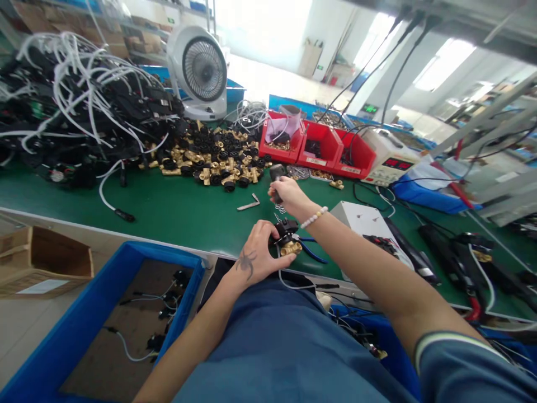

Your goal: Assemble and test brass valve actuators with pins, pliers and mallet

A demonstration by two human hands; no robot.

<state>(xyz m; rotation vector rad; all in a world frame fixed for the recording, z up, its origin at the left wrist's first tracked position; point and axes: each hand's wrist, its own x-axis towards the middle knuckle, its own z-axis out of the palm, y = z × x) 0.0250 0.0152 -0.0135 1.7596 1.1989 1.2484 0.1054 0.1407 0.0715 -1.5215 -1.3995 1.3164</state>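
Observation:
My left hand is closed around a black-and-brass valve assembly with a white cable, held at the near edge of the green bench. A little farther in, my right hand is wrapped round a dark tool handle above the valve. Blue-handled pliers lie just right of the valve.
A heap of brass and black fittings and a tangle of cabled parts fill the bench's left. Red bins, a fan, a power supply and a white box stand behind and right. A blue crate sits below left.

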